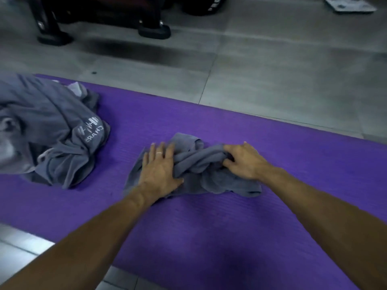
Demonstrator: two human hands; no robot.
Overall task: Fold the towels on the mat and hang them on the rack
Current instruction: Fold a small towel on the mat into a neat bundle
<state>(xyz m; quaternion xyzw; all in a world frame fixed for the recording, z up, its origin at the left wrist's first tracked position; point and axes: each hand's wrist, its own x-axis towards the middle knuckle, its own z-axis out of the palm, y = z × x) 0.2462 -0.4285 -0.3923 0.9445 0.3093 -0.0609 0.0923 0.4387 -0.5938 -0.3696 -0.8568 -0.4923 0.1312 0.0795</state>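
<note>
A small crumpled grey towel (199, 170) lies in the middle of the purple mat (230, 222). My left hand (160, 166) lies flat on the towel's left part, fingers straight and spread, a ring on one finger. My right hand (243, 160) grips a bunched fold at the towel's right side, fingers curled into the cloth. A heap of grey towels (50, 132) with white lettering sits on the mat's left end, apart from both hands. No rack is in view.
Grey tiled floor (272, 70) stretches beyond the mat's far edge. Black furniture legs and feet (155, 30) stand at the top left. A flat printed sheet (349, 4) lies at the top right. Pale tiles (18, 245) show at the near left.
</note>
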